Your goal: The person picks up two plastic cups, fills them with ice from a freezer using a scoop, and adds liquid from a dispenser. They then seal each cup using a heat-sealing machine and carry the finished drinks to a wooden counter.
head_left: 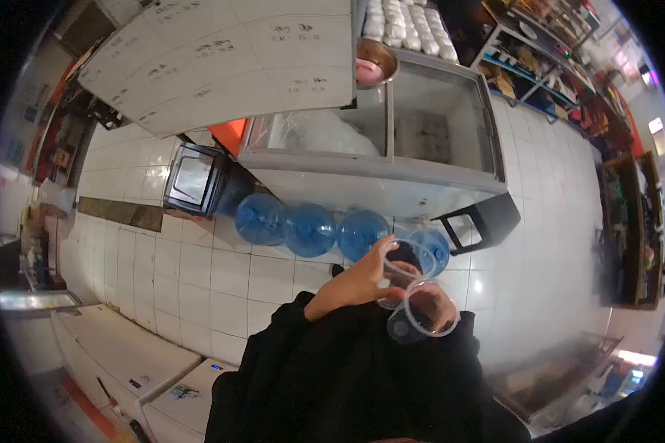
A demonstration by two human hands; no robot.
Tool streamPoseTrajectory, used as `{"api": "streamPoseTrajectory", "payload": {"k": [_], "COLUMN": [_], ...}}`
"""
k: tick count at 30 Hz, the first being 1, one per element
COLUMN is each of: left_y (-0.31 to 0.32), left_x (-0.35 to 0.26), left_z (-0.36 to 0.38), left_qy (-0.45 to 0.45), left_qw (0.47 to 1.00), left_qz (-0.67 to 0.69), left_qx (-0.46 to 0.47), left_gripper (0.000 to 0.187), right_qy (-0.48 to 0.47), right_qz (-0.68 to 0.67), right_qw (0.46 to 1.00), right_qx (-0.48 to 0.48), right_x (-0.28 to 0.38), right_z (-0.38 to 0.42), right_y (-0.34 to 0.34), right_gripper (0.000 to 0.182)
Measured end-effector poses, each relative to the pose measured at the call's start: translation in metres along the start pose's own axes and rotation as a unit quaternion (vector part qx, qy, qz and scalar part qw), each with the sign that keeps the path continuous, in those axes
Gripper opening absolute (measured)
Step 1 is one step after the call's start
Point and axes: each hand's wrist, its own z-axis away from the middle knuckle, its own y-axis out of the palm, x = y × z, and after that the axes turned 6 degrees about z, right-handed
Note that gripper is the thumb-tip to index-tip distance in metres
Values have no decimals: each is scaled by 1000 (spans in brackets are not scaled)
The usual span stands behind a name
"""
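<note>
My left hand [358, 284] is closed around a clear plastic cup [389, 290] in front of my chest. The cup's open rim faces up and away from me. Just below and to the right is a second clear plastic cup [404, 325], tilted, with its round rim turned toward the camera. My right hand [443, 308] shows through and beside that cup, its fingers curled round the side. The two cups' rims are close together and overlap in this view. Both cups look see-through; no contents can be made out.
Several blue water jugs [310, 230] line the base of a glass-topped chest freezer [451, 173]. A whiteboard [229, 59] juts in at upper left. A black stool [488, 225] lies tipped at right, and a dark bin [194, 179] stands left. White chest lids [118, 347] fill the lower left.
</note>
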Motion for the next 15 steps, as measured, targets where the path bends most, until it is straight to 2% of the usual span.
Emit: {"api": "streamPoseTrajectory", "payload": {"k": [3,5,6,8,10,12,13,14,15], "left_y": [1,-3,-8,-22,-46,-67,-80,-91,-101], "left_x": [12,23,31,57,54,94,100,105,109], "left_z": [-16,-22,-23,-22,-14,-6,0,4,5], "left_qy": [52,107,102,81,37,6,-6,-19,-27], "left_qw": [998,984,975,964,975,971,962,951,951], "left_qz": [-11,139,195,250,185,99,110,122,120], "left_qx": [-22,-31,-12,-43,-114,-216,-249,-282,-282], "left_gripper": [104,100,94,85,72,59,53,46,46], "right_qy": [-36,-58,-45,-42,-58,-81,-83,-87,-52], "right_qz": [-38,-48,-45,-40,-37,-49,-60,-71,-54], "right_qw": [998,997,998,997,997,996,995,992,990], "right_qx": [-19,-18,13,50,36,7,-12,-50,-119], "right_x": [2,5,8,14,29,33,32,33,41], "right_z": [-5,-14,-18,-27,-31,-23,-15,-2,11], "right_y": [-1,-8,-13,-25,-33,-52,-65,-84,-96], "right_gripper": [78,77,75,73,68,54,46,54,57]}}
